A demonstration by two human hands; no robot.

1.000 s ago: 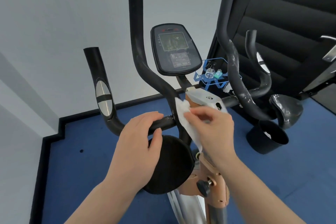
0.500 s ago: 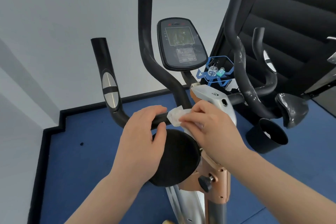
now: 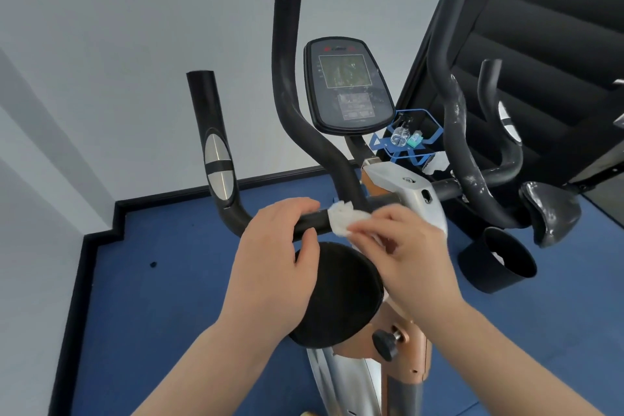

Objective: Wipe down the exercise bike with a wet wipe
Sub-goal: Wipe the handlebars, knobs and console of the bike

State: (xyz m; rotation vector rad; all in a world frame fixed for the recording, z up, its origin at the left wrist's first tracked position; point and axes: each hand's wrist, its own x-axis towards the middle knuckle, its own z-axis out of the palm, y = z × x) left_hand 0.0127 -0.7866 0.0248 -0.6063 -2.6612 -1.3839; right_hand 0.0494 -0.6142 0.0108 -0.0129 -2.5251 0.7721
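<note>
Floor: blue carpeted floor (image 3: 162,307) with a black skirting strip along the pale grey wall (image 3: 101,44).
Neighbouring machine: a black ribbed padded panel (image 3: 547,44) leans at upper right, behind the bike.
Exercise bike: black, silver and copper-coloured exercise bike (image 3: 405,192) seen from above; its column runs down to the bottom edge of the view.
Handlebars: black foam-covered handlebar (image 3: 287,78) rising on the left of the console, with an outer left grip bearing a silver oval sensor plate (image 3: 218,165); the right-side bars (image 3: 456,132) show whitish scuffed patches.
Round pad: black disc-shaped pad (image 3: 341,297) just below the horizontal bar, partly covered by both hands.
Console: dark oval display console (image 3: 347,84) with a greenish screen, upright between the two bar sets.
Cup holder: black cylindrical cup (image 3: 499,263) at the right, beside a worn black pad (image 3: 550,216).
Blue bracket: blue wire holder (image 3: 405,142) behind the silver stem cover, carrying small clear and green items too small to identify.
Left hand: left hand (image 3: 273,257) grips the horizontal black bar, fingers curled over the top and thumb beneath.
Right hand: right hand (image 3: 405,253) pinches the wipe between fingertips and thumb; slightly motion-blurred.
Wet wipe: crumpled white wet wipe (image 3: 344,219) pressed on the horizontal bar, between the two hands, touching the left hand's fingertips.
Knob: black adjustment knob (image 3: 385,344) on the copper-coloured column.
</note>
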